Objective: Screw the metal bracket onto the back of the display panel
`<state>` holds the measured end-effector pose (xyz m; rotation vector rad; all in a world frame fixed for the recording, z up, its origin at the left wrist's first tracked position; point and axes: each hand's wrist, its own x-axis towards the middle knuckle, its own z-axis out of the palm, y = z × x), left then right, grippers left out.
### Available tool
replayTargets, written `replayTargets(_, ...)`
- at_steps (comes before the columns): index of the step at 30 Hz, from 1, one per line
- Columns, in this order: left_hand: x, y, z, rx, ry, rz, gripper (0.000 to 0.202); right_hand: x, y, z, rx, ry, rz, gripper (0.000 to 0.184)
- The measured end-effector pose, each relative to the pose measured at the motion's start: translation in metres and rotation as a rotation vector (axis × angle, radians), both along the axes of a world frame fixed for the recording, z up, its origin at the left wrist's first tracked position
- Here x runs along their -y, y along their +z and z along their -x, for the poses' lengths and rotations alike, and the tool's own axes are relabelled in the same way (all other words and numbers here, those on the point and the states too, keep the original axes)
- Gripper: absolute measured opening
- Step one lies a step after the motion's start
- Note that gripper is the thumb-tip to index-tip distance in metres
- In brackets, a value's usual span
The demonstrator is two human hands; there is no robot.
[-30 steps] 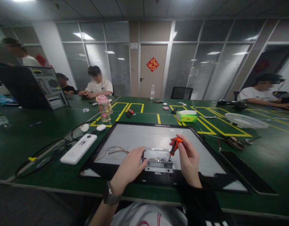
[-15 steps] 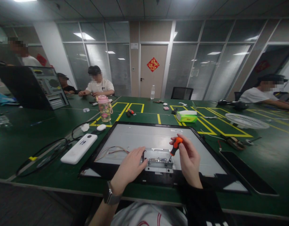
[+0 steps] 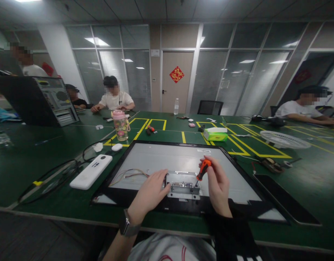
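Observation:
My right hand (image 3: 218, 181) is closed around the orange and black handle of a screwdriver (image 3: 204, 169). The screwdriver leans, its tip down at the right end of a metal bracket (image 3: 180, 177) with a row of connectors along it. Fingers of my left hand (image 3: 153, 190) are pressed together on the bracket's left end, steadying it; a watch is on that wrist. The bracket lies on the grey back of a flat display panel (image 3: 167, 156) with a black frame. Thin coloured wires (image 3: 129, 173) run out from under my left hand across the panel.
Left of the panel lie a white power bank (image 3: 92, 172), a white case (image 3: 117, 147), and black cables (image 3: 58, 177). Beyond stand a pink-lidded bottle (image 3: 120, 125) and a green tissue pack (image 3: 216, 134). A dark slab (image 3: 286, 199) lies at right. Several people sit around the table.
My right hand and the screwdriver handle have shifted very slightly, while the tip stays on the bracket. My left hand has not moved.

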<state>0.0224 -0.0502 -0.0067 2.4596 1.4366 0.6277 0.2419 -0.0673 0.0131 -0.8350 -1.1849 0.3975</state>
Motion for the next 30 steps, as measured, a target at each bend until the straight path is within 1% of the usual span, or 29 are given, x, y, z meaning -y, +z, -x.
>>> replayTargets(2,-0.0001,-0.0005,0.0004,-0.001,0.001,0.0,0.047,0.0012,-0.0006,0.0013,-0.02,0.071,0.015,0.027)
replayTargets(4,0.0,-0.0005,0.0005,-0.007,0.0,0.003,0.047,0.0002,-0.0014,0.0019,-0.045,0.099,0.021,0.026)
replayTargets(9,0.0011,0.0019,-0.0004,-0.022,0.0,0.023,0.049,-0.0058,-0.001,0.0008,-0.057,-0.023,-0.028,0.019)
replayTargets(10,0.0013,0.0025,-0.0005,-0.022,0.003,0.023,0.049,-0.0062,-0.0003,0.0004,-0.051,-0.028,-0.04,0.018)
replayTargets(14,0.0015,0.0033,-0.0009,-0.027,0.004,0.022,0.049,-0.005,0.0019,-0.0008,-0.034,0.047,-0.024,0.015)
replayTargets(18,0.0008,0.0011,-0.0001,-0.021,0.003,0.015,0.048,-0.0041,-0.0001,-0.0022,-0.035,0.096,-0.002,0.014)
replayTargets(21,0.0002,-0.0005,0.0005,-0.014,0.001,0.007,0.048,-0.0043,-0.0035,-0.0027,-0.04,0.133,-0.003,0.016)
replayTargets(26,0.0001,0.0,-0.0005,-0.024,0.002,0.005,0.047,-0.003,-0.0055,-0.0012,-0.073,0.24,0.01,0.024)
replayTargets(30,0.0001,0.0004,-0.0014,-0.029,0.003,-0.012,0.046,-0.0028,-0.003,0.0005,-0.096,0.245,-0.014,0.02)
